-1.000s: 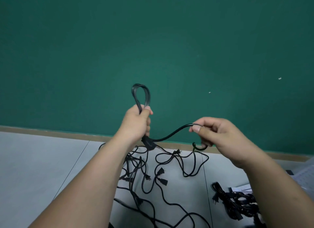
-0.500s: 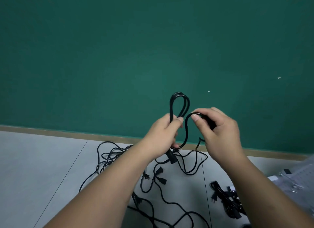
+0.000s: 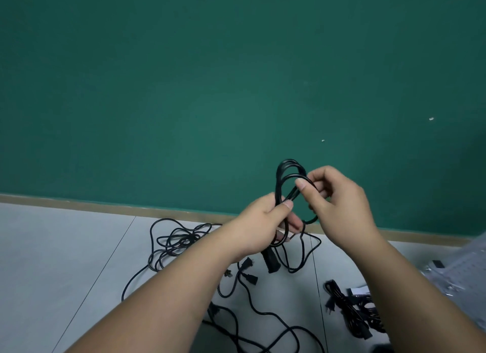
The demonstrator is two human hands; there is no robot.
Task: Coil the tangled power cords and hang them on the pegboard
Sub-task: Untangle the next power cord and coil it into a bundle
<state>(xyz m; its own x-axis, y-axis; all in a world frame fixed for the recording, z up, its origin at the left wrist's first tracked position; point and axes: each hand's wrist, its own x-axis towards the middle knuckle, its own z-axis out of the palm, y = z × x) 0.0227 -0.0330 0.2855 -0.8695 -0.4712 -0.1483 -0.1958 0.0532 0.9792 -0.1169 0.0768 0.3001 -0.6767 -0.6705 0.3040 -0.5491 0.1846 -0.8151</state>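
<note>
While our left hand [image 3: 263, 226] grips the black power cord [image 3: 282, 168], fingers and thumb curled round its gathered strands, several loops stand up above the thumb against the green wall [image 3: 184, 89]. Our right hand [image 3: 339, 202] pinches a single strand between thumb and forefinger, just to the right of the left thumb tip, with the remaining fingers curled in behind. From that pinch the strand curves down beneath the right fingers and runs on towards the floor [image 3: 52, 247].

Directly below the left fingers we see the cord's blocky black connector [image 3: 271, 260]; we cannot tell whether it hangs free or touches the tiles. Just left of it, under the left wrist, lie two loose plugs [image 3: 247, 263].

Further left of the left fingers and lower, the tangled cords [image 3: 178, 239] sprawl in overlapping loops on the floor, with strands trailing back beneath our forearms. Below the right fingers, past the right forearm, a darker heap of bundled cords [image 3: 352, 310] lies on the tiles.

Well to the right of the right fingers, at the frame's edge, a pale pegboard [image 3: 468, 268] shows, blurred, with small things on it that we cannot make out.
</note>
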